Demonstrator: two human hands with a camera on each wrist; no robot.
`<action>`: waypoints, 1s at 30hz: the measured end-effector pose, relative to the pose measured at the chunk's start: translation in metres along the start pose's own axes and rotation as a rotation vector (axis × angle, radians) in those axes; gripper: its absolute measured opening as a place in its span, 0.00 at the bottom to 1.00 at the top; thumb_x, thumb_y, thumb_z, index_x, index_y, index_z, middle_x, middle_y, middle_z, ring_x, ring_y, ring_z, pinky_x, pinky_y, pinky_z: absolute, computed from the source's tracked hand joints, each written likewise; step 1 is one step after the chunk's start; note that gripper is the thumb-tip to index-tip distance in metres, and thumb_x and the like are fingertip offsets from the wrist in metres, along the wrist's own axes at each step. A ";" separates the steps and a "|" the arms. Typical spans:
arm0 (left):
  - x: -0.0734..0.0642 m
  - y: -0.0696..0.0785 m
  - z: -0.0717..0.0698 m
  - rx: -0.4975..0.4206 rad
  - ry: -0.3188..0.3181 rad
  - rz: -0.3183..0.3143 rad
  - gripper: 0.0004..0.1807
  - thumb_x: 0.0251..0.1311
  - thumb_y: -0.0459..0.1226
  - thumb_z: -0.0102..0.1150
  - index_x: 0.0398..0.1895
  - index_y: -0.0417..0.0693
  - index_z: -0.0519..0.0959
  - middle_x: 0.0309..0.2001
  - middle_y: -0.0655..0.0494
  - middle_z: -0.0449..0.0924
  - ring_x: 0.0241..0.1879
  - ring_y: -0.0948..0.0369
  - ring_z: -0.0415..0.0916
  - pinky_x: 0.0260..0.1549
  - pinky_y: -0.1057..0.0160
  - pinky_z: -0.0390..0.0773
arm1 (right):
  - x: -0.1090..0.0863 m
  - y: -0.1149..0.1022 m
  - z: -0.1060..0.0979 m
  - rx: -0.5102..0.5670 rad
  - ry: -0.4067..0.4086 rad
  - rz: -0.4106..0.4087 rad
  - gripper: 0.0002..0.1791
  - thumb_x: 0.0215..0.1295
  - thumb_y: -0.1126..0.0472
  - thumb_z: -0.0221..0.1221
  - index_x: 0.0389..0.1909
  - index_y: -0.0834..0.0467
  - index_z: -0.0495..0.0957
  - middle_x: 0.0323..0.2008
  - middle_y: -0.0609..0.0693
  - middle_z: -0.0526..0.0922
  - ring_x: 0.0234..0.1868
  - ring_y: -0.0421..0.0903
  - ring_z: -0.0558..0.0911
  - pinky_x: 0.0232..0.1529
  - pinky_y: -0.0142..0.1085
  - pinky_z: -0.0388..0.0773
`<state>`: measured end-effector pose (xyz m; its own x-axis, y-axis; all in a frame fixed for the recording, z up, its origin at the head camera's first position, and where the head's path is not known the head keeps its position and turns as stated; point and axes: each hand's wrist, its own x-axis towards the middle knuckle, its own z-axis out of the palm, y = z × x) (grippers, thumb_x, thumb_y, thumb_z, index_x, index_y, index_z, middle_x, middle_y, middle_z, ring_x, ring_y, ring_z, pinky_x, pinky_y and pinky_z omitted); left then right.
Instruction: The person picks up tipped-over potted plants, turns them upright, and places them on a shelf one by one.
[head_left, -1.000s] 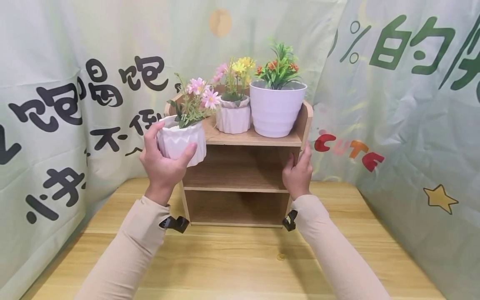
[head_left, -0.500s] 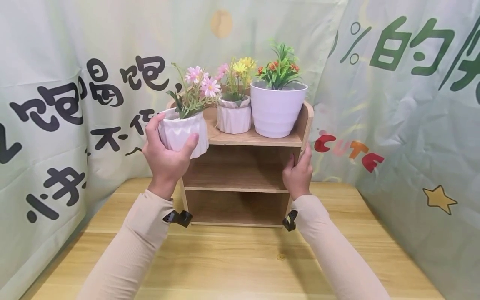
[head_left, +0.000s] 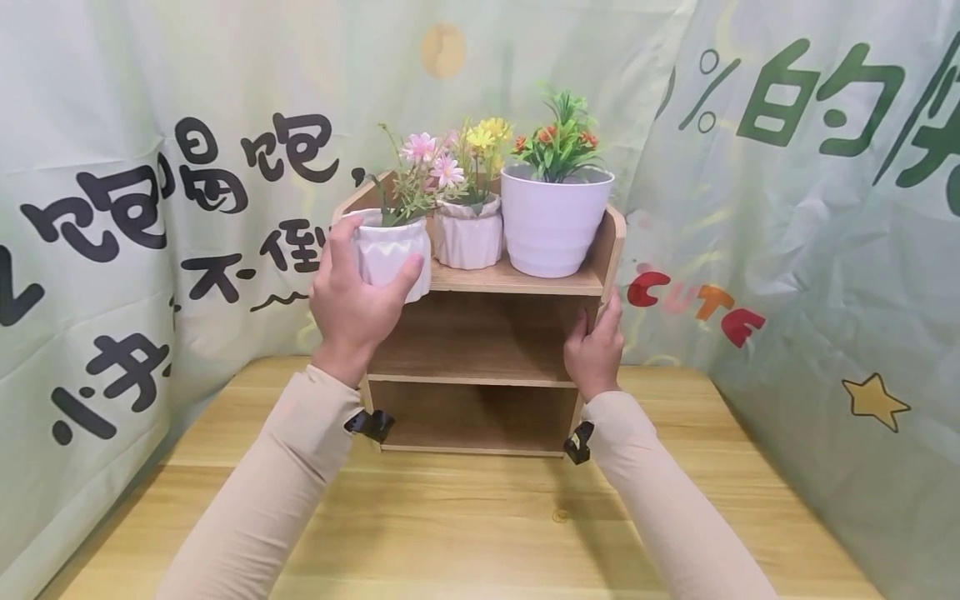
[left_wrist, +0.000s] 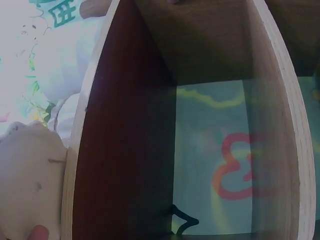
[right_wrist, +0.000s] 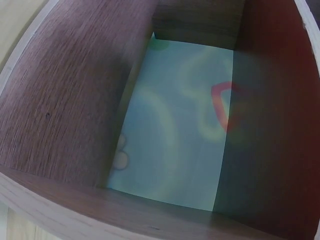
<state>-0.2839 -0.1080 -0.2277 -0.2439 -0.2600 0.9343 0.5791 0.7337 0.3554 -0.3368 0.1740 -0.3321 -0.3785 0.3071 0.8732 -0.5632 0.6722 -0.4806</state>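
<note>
My left hand (head_left: 352, 312) grips a small white fluted flowerpot (head_left: 393, 254) with pink flowers, thumb on its front and fingers at its left rim. The pot overlaps the front left of the top board of a wooden shelf (head_left: 517, 285). In the left wrist view the pot (left_wrist: 30, 172) is right beside the board's edge, a thumb tip low on it. On the other side, my right hand (head_left: 596, 350) holds the shelf's right side panel, thumb at the inner front edge and fingers outside. The right wrist view looks into a shelf compartment (right_wrist: 60, 100).
On the top board stand a white fluted pot (head_left: 468, 237) with yellow and pink flowers and a larger white pot (head_left: 557, 225) with orange flowers. Raised sides edge the top. The shelf stands on a wooden table (head_left: 465, 525), with printed curtains (head_left: 225, 67) behind.
My left hand has carried the pink-flowered pot up and to the right, closer to the middle pot over the top board. My right hand stays on the side panel.
</note>
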 end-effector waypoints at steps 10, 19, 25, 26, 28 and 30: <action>-0.002 0.001 0.009 0.046 -0.010 -0.008 0.39 0.48 0.59 0.66 0.61 0.51 0.71 0.56 0.49 0.76 0.39 0.48 0.77 0.23 0.45 0.75 | -0.001 0.000 -0.001 -0.003 -0.003 0.004 0.29 0.67 0.68 0.54 0.67 0.64 0.56 0.52 0.72 0.76 0.52 0.68 0.78 0.52 0.58 0.73; -0.001 0.004 0.017 0.126 -0.051 -0.048 0.44 0.51 0.61 0.65 0.67 0.47 0.69 0.63 0.38 0.70 0.48 0.39 0.78 0.29 0.39 0.76 | 0.000 0.002 0.002 -0.011 0.023 -0.028 0.31 0.64 0.71 0.56 0.66 0.65 0.57 0.51 0.72 0.76 0.50 0.67 0.79 0.49 0.58 0.74; 0.000 0.010 0.021 0.224 -0.120 -0.126 0.46 0.54 0.62 0.61 0.72 0.49 0.63 0.67 0.42 0.66 0.45 0.36 0.78 0.30 0.36 0.75 | 0.000 0.002 0.001 -0.015 0.019 -0.020 0.30 0.65 0.70 0.55 0.66 0.65 0.57 0.51 0.72 0.76 0.51 0.67 0.79 0.50 0.58 0.74; 0.001 0.010 0.021 0.238 -0.129 -0.139 0.47 0.54 0.63 0.61 0.72 0.49 0.62 0.68 0.43 0.65 0.45 0.35 0.78 0.30 0.37 0.75 | 0.000 0.002 0.001 -0.016 0.018 -0.020 0.30 0.65 0.70 0.55 0.66 0.65 0.57 0.51 0.72 0.76 0.51 0.67 0.79 0.50 0.58 0.74; 0.001 0.012 0.023 0.261 -0.145 -0.161 0.48 0.55 0.63 0.60 0.73 0.48 0.60 0.69 0.42 0.63 0.45 0.35 0.78 0.31 0.38 0.76 | 0.001 0.001 0.001 -0.015 0.017 -0.022 0.30 0.66 0.69 0.55 0.66 0.65 0.57 0.51 0.72 0.76 0.51 0.67 0.79 0.51 0.58 0.74; 0.002 0.013 0.025 0.265 -0.158 -0.186 0.49 0.55 0.62 0.60 0.74 0.46 0.58 0.70 0.42 0.61 0.49 0.36 0.77 0.33 0.38 0.76 | 0.001 0.001 0.001 -0.014 0.014 -0.022 0.29 0.66 0.68 0.54 0.66 0.65 0.56 0.51 0.73 0.76 0.51 0.67 0.78 0.51 0.58 0.74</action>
<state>-0.2960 -0.0834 -0.2221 -0.4555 -0.3193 0.8310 0.2970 0.8255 0.4800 -0.3384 0.1746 -0.3321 -0.3555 0.3013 0.8848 -0.5607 0.6887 -0.4598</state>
